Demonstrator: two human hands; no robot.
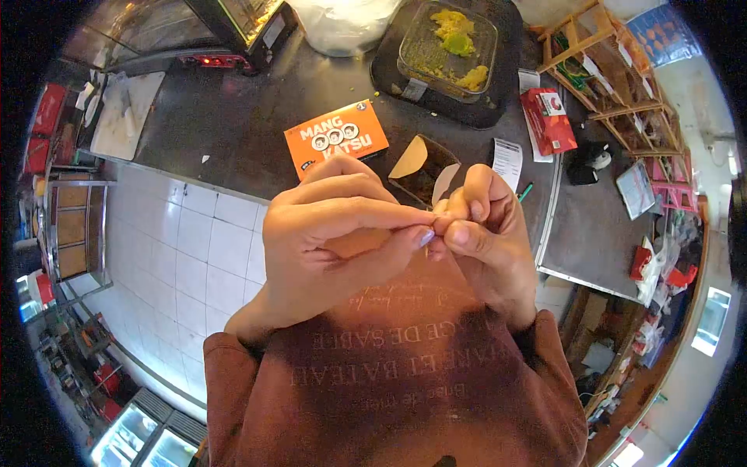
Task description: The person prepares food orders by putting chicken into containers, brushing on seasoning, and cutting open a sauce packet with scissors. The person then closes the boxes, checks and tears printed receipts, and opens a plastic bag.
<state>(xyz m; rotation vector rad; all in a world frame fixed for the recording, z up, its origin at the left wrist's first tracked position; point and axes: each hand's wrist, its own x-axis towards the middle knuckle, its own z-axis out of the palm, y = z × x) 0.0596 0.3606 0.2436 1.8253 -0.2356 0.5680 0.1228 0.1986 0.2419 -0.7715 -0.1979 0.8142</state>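
Note:
My left hand (334, 233) and my right hand (490, 233) meet in front of my brown shirt, fingertips pinched together. Between them is something too small to make out; a thin yellowish bit shows just below the fingertips. Behind my left hand lies an orange box (336, 137) printed "MANG KATSU". An open dark box (420, 180) with tan flaps stands just beyond the fingertips, partly hidden by my right hand.
A glass dish (448, 48) with yellow food rests on a black tray (389, 68) at the back. Farther right are a red box (549, 124), a receipt (507, 162) and a green pen (525, 191). A white board (128, 117) with a knife lies left.

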